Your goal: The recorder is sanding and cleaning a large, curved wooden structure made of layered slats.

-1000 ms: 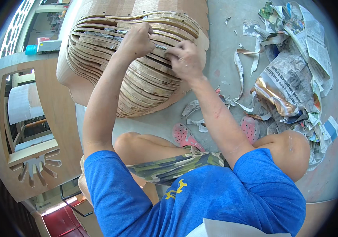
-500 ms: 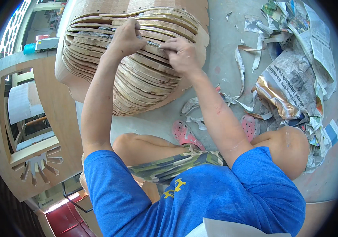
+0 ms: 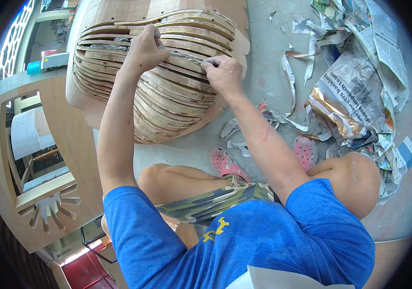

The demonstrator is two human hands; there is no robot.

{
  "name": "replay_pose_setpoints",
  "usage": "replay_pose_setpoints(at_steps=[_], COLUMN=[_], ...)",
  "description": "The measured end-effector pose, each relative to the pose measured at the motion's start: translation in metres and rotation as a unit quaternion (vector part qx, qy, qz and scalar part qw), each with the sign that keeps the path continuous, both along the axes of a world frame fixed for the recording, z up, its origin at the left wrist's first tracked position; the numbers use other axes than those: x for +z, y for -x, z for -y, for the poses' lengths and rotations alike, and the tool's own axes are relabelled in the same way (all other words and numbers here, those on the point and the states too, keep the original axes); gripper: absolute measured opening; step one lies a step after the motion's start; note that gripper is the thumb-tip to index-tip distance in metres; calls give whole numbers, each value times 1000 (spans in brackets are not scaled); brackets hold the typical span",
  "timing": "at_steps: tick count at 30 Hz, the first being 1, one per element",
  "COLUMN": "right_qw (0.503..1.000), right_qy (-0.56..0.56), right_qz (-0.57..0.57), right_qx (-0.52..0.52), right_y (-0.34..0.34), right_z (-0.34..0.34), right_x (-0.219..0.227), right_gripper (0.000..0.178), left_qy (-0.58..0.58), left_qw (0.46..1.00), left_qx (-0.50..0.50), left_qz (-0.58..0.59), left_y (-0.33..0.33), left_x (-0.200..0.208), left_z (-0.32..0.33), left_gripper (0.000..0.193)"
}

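A large wooden form (image 3: 167, 92) lies on its side before me, its face built of curved layered slats with narrow gaps between them. A thin twisted strip of newspaper (image 3: 186, 57) stretches along one upper gap, between my two hands. My left hand (image 3: 144, 49) is closed, its fingertips pinched at the strip's left end. The strip's right end is pinched between thumb and fingers of my right hand (image 3: 224, 73), near the slats' right side. More crumpled grey paper (image 3: 112, 46) sits in a gap left of my left hand.
Torn newspaper (image 3: 355, 91) is heaped on the floor at right, with loose shreds (image 3: 237, 127) nearer the form. A cut-out wooden panel (image 3: 78, 159) stands at left. Pink clogs (image 3: 225, 162) are on my feet between my bent legs. A turquoise-ended object (image 3: 34, 67) lies at upper left.
Both hands have shifted slightly, the left a little left and down and the right a little lower. More of the paper strip shows between them. The view has moved slightly.
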State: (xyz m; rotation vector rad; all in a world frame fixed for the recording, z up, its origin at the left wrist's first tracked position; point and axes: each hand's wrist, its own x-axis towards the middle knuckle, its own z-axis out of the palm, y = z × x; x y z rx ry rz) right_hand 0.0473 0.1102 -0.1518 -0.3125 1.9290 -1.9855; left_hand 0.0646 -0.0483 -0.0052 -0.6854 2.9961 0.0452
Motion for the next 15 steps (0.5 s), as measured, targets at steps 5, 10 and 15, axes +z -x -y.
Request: replay_pose_setpoints(at_steps=[5,10,15], right_qw=[967,953,950], right_qy=[-12,-60,-34], right_qz=[-246,-295,-309], right_qx=[-72,-23,32], right_y=[-9,-13,-13], right_z=[13,10,9], right_x=[-5,2,1], right_gripper=[7,9,10], left_qy=[-11,-6,12], left_qw=[1000,1000,999], left_qx=[4,12,15], left_qz=[-8,-2,-32], left_y=[1,-2,-14], left_x=[3,3,-4], left_z=[2,10,21], left_gripper=[31,31,30])
